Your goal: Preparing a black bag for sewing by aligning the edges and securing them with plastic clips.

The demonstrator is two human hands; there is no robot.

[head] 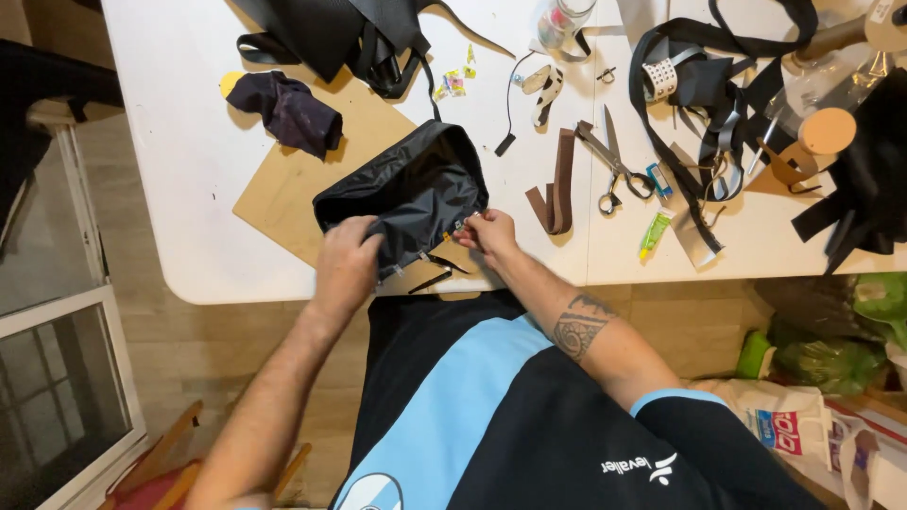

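**Black fabric pouch gripped at the near edge of a cluttered white table**

A white table (189, 189) fills the upper view, standing on a wood-look floor (217, 349), with a window frame (66, 312) to its left. The black fabric pouch (416, 184) lies at the table's near edge, partly on a sheet of brown cardboard (293, 189). Its long axis runs diagonally, from near-left up to far-right, and its open mouth faces the person. I cannot tell what is inside it.

The left hand (345, 264) is clenched over the pouch's near-left rim. The right hand (487, 231) pinches a small fitting at the pouch's near-right corner between closed fingertips.

Right of the pouch lie a folded brown strap (559, 184), then scissors (614, 161), then a small green tube (654, 233). Farther right sits a tangle of black webbing (704, 85). Left of the pouch rests a crumpled dark purple cloth (288, 111); beyond it, more black fabric (331, 33).
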